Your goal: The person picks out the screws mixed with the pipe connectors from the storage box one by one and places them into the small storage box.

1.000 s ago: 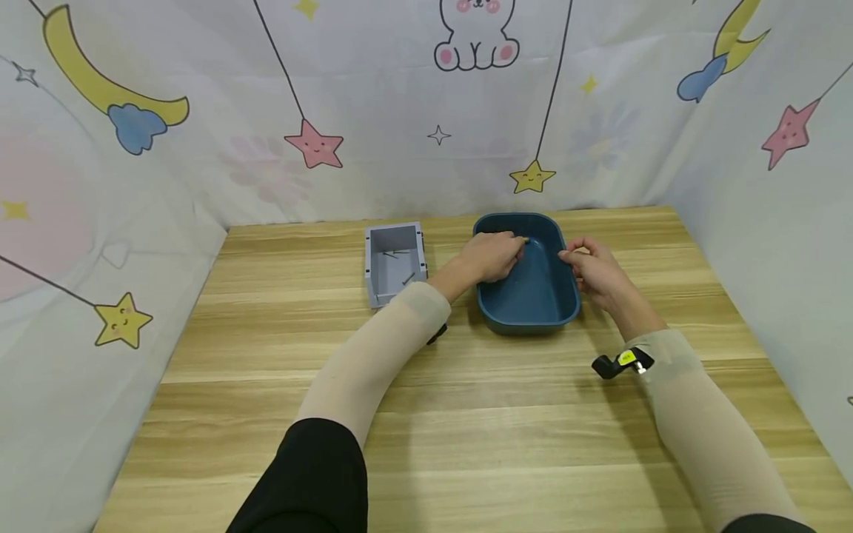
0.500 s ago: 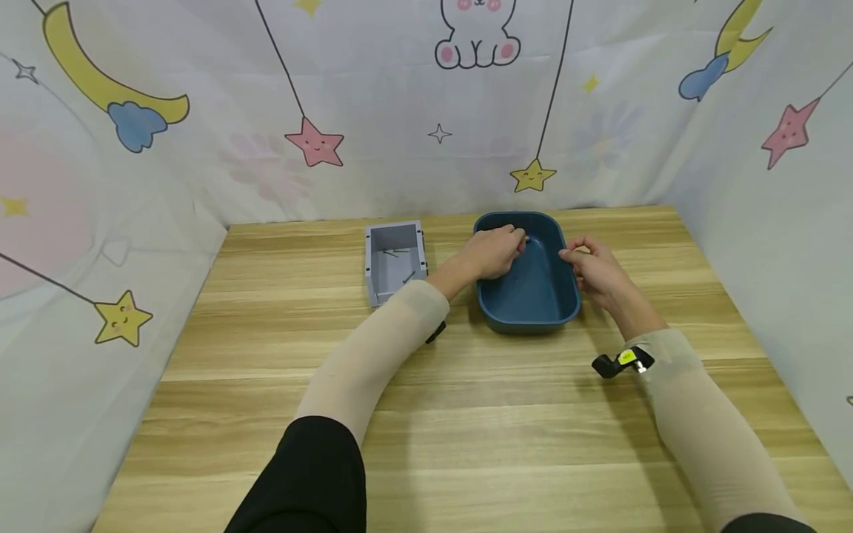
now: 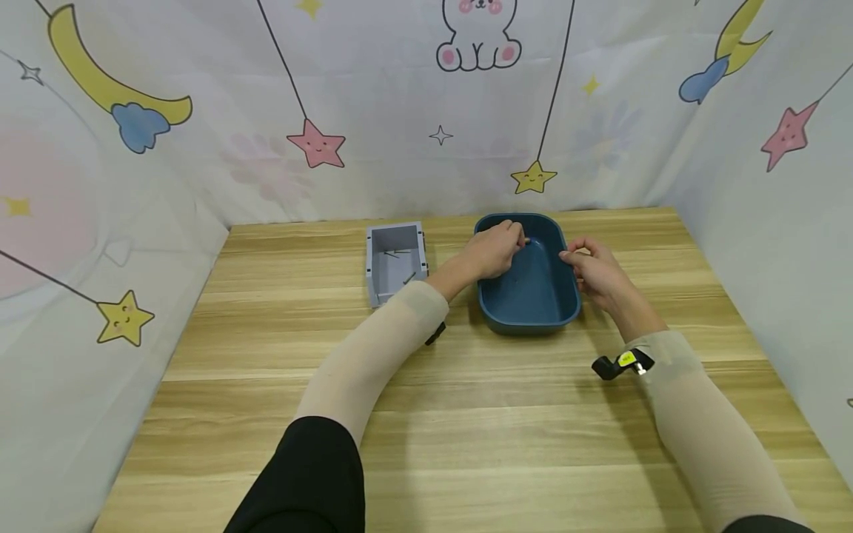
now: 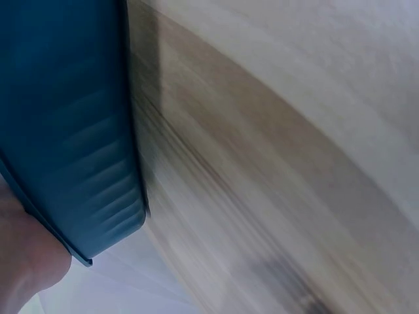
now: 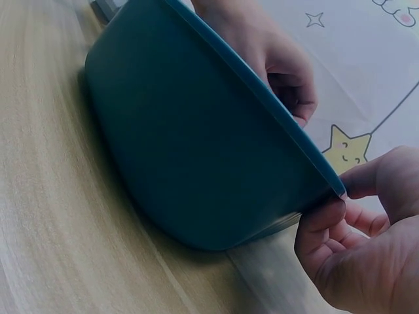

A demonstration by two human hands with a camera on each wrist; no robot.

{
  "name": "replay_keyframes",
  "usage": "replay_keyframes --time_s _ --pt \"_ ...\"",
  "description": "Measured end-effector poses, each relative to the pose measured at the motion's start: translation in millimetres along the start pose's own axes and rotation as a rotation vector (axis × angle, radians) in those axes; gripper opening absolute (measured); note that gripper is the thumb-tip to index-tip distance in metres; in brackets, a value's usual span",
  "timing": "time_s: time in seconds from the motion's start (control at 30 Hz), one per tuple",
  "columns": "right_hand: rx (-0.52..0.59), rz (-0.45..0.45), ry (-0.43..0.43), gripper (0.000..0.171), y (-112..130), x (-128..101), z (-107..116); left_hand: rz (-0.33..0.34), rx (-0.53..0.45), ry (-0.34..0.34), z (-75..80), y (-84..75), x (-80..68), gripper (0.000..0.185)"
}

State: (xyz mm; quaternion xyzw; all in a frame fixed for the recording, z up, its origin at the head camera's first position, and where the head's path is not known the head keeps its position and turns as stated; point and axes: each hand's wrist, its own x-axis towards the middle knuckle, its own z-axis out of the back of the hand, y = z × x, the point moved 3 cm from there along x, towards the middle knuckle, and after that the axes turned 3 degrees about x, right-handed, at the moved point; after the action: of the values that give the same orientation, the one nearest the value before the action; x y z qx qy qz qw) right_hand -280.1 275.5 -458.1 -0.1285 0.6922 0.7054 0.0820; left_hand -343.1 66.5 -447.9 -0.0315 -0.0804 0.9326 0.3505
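Note:
A dark blue plastic basin [image 3: 526, 303] with rounded corners stands on the wooden table. My left hand [image 3: 493, 250] reaches over its left side, fingers bent down inside near the far end. The right wrist view also shows this left hand [image 5: 268, 52] with curled fingers beyond the rim; what they touch or hold is hidden. A tiny tan thing [image 3: 527, 240] shows beside those fingers, too small to identify. My right hand [image 3: 596, 277] pinches the basin's right rim between thumb and fingers, clearly visible in the right wrist view [image 5: 366, 235].
Left of the basin stands a small grey box [image 3: 373, 277] with several thin metal pins [image 3: 397, 252] on its floor. A white cloth backdrop [image 3: 400, 170] with printed stars closes off the table's [image 3: 466, 429] back and sides.
My left hand has risen slightly within the basin's far end, its knuckles now higher. The right hand keeps its place on the rim, and the basin and grey box stay put.

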Motion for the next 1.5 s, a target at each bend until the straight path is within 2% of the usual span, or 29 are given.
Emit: replay_keyframes --time_s 0.13,0.4,0.5,0.87,1.17,1.5 --pt "0.005 -0.001 0.0 0.014 1.1 -0.8 -1.0 0.0 -0.017 -0.018 2.6 0.5 -1.0 0.021" --pt "-0.007 0.0 0.003 0.015 1.9 -1.3 -1.5 -0.035 -0.132 -0.064 10.0 2.7 -4.1 0.019" --pt "-0.016 -0.003 -0.001 0.014 1.8 -1.5 -1.4 -0.056 -0.153 -0.056 11.8 0.9 -5.1 0.019" --pt "0.002 -0.018 -0.007 0.015 -1.6 1.7 1.1 -0.121 -0.147 -0.021 20.9 -11.5 -8.5 0.018" --pt "0.011 -0.024 -0.001 0.014 -1.8 3.5 1.7 -0.15 -0.167 -0.073 28.0 -7.3 -12.5 0.016" --pt "0.0 -0.005 -0.006 0.015 -0.9 0.5 -1.3 -0.167 -0.232 -0.075 36.7 -3.0 -19.9 0.015"
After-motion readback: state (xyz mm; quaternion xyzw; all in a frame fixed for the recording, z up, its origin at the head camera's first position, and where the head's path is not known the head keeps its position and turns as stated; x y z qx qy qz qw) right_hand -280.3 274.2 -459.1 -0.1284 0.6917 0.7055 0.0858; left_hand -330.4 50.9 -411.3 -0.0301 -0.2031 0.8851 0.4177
